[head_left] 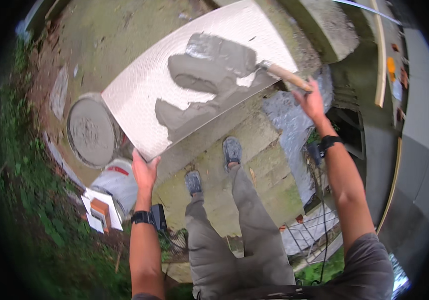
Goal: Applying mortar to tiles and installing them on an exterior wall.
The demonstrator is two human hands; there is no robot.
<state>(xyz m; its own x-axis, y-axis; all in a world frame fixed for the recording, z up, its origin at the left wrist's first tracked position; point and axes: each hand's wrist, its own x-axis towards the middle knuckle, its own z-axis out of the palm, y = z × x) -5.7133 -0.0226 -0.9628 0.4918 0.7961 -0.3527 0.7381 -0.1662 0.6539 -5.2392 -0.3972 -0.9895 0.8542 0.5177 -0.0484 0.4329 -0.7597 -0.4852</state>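
Note:
A large light textured panel [129, 100] lies tilted in front of me, with wet grey mortar [194, 70] spread over its middle and near edge. My right hand [310, 102] is closed round the wooden handle [284, 75] of a trowel, whose metal end is at the mortar by the panel's right part. My left hand [144, 170] grips the panel's near left corner.
A bucket of grey mix [91, 131] and a white bucket [115, 182] stand at the left, beside plants. My feet are on mossy concrete steps [264, 195]. Plastic sheeting [297, 135], wire mesh [309, 230] and long timber strips [380, 60] lie at the right.

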